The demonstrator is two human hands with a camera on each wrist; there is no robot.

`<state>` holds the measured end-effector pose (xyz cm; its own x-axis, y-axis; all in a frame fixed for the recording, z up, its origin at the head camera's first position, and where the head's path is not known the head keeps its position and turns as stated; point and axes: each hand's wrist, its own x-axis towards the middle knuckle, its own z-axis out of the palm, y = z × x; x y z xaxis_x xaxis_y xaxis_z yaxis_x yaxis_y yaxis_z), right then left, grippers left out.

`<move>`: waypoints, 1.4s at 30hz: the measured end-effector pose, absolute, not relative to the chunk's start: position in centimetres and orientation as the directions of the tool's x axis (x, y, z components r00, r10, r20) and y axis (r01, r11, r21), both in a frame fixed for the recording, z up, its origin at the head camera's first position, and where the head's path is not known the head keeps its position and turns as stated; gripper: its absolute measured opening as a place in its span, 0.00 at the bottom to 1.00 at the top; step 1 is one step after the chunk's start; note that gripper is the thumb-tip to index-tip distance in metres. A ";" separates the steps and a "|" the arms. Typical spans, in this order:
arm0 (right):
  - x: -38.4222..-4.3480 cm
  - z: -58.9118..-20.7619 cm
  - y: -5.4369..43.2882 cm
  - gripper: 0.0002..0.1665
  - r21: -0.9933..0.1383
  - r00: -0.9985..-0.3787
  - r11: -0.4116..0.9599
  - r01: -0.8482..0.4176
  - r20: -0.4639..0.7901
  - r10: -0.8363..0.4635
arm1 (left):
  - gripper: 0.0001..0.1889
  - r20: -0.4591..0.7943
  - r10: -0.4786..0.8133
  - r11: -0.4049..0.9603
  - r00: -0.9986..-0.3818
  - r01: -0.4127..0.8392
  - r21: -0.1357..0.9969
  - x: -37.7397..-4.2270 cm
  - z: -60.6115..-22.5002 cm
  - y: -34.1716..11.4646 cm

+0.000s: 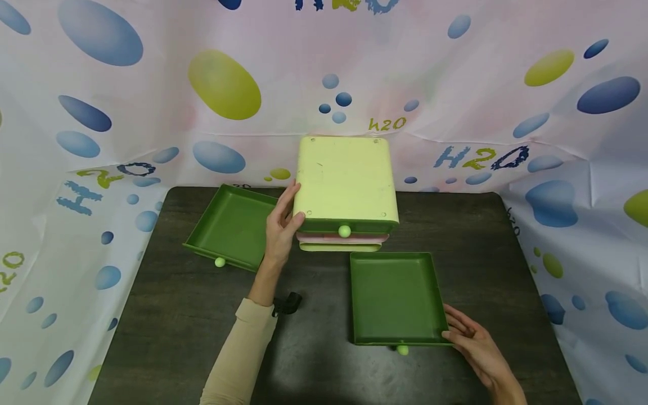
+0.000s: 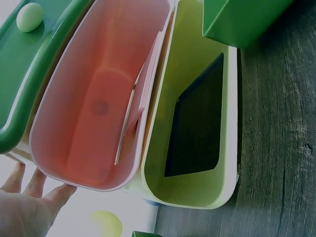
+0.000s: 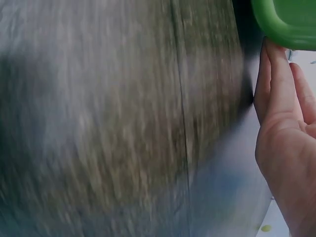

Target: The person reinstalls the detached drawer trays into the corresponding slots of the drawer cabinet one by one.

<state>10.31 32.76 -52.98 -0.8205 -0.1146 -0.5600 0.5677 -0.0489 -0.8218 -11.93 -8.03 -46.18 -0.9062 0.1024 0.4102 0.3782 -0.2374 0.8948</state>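
Observation:
A small drawer cabinet [image 1: 346,179] with a pale yellow-green top stands at the back of the table. My left hand [image 1: 281,228] touches its left side, thumb at the front corner and fingers extended. In the left wrist view, a green drawer front [image 2: 29,64] with a round knob closes the top tier. The pink tier [image 2: 98,98] and the yellow-green tier [image 2: 207,182] below gape without drawers. My right hand [image 1: 476,346] pinches the front right corner of a loose green drawer [image 1: 397,298], thumb over its rim. That drawer lies in front of the cabinet, knob toward me.
Another green drawer [image 1: 235,228] lies askew on the dark wooden table [image 1: 167,326], left of the cabinet and beside my left forearm. A white backdrop [image 1: 283,67] with coloured spots rises behind the table and along both sides. A black wrist device [image 1: 287,304] sits by my left cuff.

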 end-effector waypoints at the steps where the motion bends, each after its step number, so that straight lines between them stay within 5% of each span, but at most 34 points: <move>1: 10.3 -53.0 32.6 0.47 -0.824 -0.822 -0.053 0.565 -0.556 -0.122 | 0.42 0.409 0.103 -0.236 -0.907 0.377 0.896 -11.9 -46.2 -8.0; 12: 9.6 -53.0 30.8 0.47 -0.803 -0.802 -0.031 0.595 -0.590 -0.094 | 0.40 0.413 0.114 -0.255 -0.903 0.376 0.891 -11.9 -46.2 -8.2; 20: 9.3 -52.6 29.9 0.46 -0.801 -0.800 -0.031 0.597 -0.592 -0.102 | 0.30 0.415 0.106 -0.268 -0.904 0.376 0.887 -11.8 -45.9 -8.3; 42: 8.8 -52.9 25.4 0.42 -0.802 -0.807 -0.091 0.590 -0.589 -0.041 | 0.28 0.418 0.125 -0.244 -0.900 0.381 0.892 -11.9 -46.0 -8.5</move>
